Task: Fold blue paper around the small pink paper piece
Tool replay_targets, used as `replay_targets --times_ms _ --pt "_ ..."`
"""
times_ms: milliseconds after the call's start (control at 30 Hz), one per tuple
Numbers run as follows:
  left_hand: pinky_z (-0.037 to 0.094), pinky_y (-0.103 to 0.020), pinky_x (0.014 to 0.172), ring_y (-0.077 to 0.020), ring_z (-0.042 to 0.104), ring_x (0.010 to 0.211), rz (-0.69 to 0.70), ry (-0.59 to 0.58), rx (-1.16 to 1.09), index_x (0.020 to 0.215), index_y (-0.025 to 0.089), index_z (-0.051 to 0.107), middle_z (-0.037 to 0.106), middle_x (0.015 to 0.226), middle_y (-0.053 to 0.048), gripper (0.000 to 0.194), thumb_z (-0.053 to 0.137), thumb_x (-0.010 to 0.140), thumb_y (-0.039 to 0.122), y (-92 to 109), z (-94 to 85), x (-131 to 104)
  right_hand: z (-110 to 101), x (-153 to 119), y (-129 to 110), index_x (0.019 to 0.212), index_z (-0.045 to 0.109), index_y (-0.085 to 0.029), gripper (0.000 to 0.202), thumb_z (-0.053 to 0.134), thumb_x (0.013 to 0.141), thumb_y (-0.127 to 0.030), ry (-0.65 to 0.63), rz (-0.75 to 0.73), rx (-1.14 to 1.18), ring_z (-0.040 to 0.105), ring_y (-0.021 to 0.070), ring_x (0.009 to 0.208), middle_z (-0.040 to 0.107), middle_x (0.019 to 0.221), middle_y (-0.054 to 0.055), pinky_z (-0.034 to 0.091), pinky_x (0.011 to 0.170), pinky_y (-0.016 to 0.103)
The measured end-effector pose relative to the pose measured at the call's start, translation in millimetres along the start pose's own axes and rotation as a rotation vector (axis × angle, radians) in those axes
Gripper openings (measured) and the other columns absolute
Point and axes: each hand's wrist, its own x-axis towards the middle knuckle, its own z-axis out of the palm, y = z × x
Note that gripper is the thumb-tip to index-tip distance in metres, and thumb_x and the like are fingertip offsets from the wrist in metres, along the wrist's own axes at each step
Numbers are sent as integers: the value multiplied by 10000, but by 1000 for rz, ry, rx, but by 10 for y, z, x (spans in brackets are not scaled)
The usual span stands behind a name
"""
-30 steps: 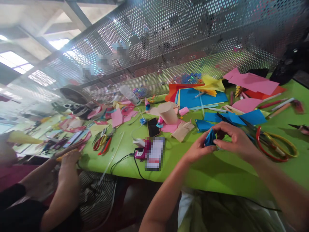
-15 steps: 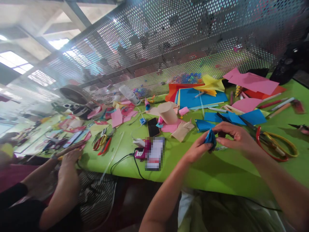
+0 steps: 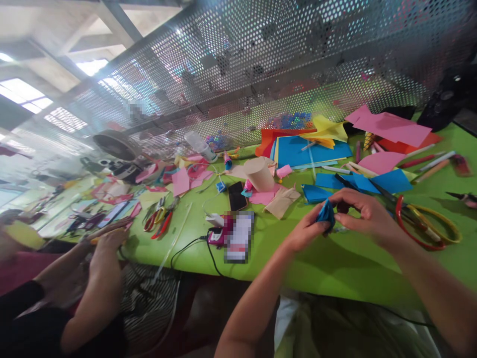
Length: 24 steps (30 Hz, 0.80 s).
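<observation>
Hardly anything has moved: both my left hand (image 3: 303, 231) and right hand (image 3: 363, 214) still pinch the small blue paper (image 3: 326, 213) just above the green table (image 3: 335, 263).

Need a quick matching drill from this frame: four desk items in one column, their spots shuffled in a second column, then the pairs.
1. folded blue paper
2. black phone
3. red-and-yellow scissors
4. blue sheet stack

A. flat, beside the tan paper cone
B. far edge, below the yellow paper
C. pinched between left hand and right hand
D. on the green table, right of the right hand

Pairs: 1-C, 2-A, 3-D, 4-B
</observation>
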Motion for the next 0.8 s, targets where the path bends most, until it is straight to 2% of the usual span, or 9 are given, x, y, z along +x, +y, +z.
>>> replay_targets --times_ms 233,433,600,800 --pt "429 -309 758 -152 497 771 -9 -42 30 1398 138 635 565 886 -5 784 806 825 645 -47 -3 21 42 -6 -35 935 740 -264 99 674 862 -259 26 -46 -93 637 220 800 692 912 21 522 739 366" --pt "462 -369 939 -246 569 1023 1 -20 114 1376 168 650 648 1108 -68 774 846 785 628 23 24 5 64 1 -63 895 723 -264 60 678 863 -287 67 -56 -124 641 212 763 700 893 26 530 708 358" --pt "422 -329 837 -187 527 880 -7 -9 76 1290 168 647 588 934 -18 631 807 818 555 -14 16 -2 70 -2 -63 890 746 -237 72 692 875 -283 100 -59 -140 653 205 747 715 877 34 530 689 346" --pt "398 -311 738 -156 485 753 20 -56 32 1042 187 600 555 808 10 440 754 833 542 -14 6 -1 59 -9 -32 865 757 -247 76 682 873 -252 114 -78 -144 674 202 752 726 856 20 524 684 330"
